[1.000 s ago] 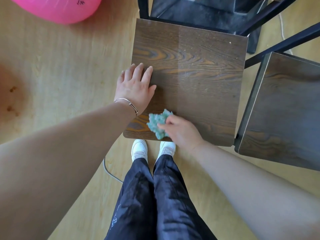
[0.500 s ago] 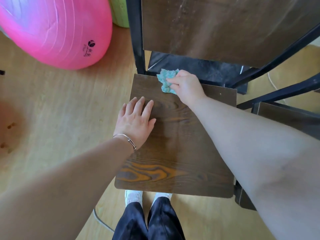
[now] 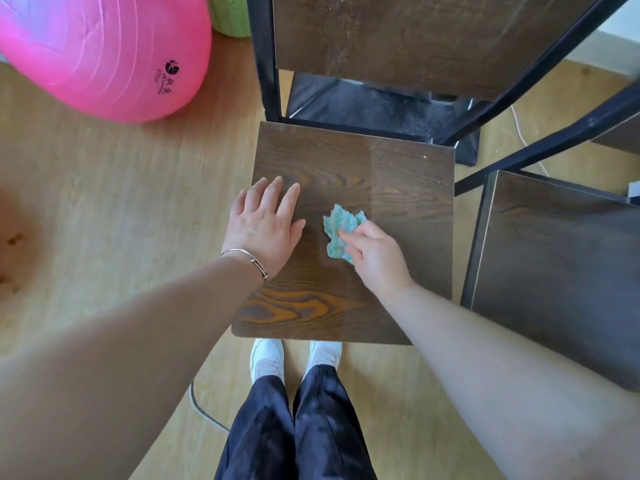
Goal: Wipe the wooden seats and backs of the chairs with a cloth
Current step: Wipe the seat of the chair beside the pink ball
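Note:
A dark wooden chair seat (image 3: 398, 188) lies below me, its dusty wooden back (image 3: 415, 39) rising behind on a black metal frame. My left hand (image 3: 265, 225) rests flat on the seat's left side, fingers straight, a thin bracelet at the wrist. My right hand (image 3: 375, 256) grips a crumpled teal cloth (image 3: 341, 230) and presses it onto the middle of the seat, just right of my left hand. A second chair's wooden seat (image 3: 561, 271) stands to the right.
A large pink exercise ball (image 3: 104, 53) sits on the light wooden floor at the upper left, a green object (image 3: 230, 19) behind it. Black frame bars (image 3: 554, 140) cross between the chairs. My feet in white shoes (image 3: 266, 356) stand at the seat's front edge. A cable (image 3: 204, 415) runs along the floor.
My right hand has pulled the cloth back from the seat's rear edge to its middle. One second ago it was at the front edge. My left hand stays flat in place.

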{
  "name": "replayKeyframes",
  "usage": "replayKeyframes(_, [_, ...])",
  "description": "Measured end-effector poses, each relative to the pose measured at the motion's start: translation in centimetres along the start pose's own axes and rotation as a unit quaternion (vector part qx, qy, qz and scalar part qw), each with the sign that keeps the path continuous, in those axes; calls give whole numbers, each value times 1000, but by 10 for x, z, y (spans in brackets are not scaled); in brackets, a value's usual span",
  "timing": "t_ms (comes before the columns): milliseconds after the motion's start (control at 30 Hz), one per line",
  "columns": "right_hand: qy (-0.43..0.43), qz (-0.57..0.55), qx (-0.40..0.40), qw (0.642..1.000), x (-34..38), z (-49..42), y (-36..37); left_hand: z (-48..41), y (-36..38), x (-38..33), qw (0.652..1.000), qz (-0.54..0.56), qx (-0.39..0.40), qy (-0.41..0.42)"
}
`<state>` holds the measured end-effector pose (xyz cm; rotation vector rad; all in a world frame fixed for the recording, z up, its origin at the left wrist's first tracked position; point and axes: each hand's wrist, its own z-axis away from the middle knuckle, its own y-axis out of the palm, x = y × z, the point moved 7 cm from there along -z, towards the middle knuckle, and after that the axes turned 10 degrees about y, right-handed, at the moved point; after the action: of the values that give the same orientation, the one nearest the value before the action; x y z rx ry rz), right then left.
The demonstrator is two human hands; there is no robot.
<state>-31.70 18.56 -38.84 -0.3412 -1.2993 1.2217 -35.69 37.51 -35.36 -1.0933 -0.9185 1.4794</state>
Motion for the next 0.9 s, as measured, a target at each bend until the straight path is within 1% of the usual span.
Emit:
replayKeyframes(100, [-4,-7,12,1000,-4,49,16,13,4,-7,1000,3,-2,9])
replayKeyframes(200, [-15,13,32,999,-12,88,33,27,9,-15,1000,13,-7,17])
replayKeyframes(333, [40,-25,98,994,-25,120,48,40,18,-20,1000,0,4,27])
replayKeyframes(400, [66,-21,131,989,-30,127,55,43,21,-20,1000,-2,10,29])
replayKeyframes(433, [74,-30,129,988,-30,131,55,44,23,-20,1000,-2,11,29])
replayKeyframes(467, [64,-32,110,991,-30,134,54,45,24,-21,999,-2,11,30])
replayKeyframes(533, [7,8,60,998,-25,141,50,45,24,-22,999,-3,11,32])
replayKeyframes(567, [-13,31,55,998,-22,145,50,45,24,-23,999,-5,12,34])
replayKeyframes(600, [-34,45,49,997,-21,145,50,43,24,-23,999,-9,13,35])
replayKeyframes(667, [-59,60,76,994,-20,139,51,39,24,-24,999,-13,16,36])
replayKeyframes(733, [-31,86,106,990,-20,123,48,32,22,-26,999,-10,15,33])
replayKeyframes(800, [0,78,117,990,-21,99,44,25,21,-28,999,-7,15,30])
replayKeyframes(867, [-25,69,108,991,-8,67,35,15,20,-29,999,-10,20,26])
replayKeyframes(900, [-11,49,100,994,-6,46,30,9,19,-29,999,-10,21,23])
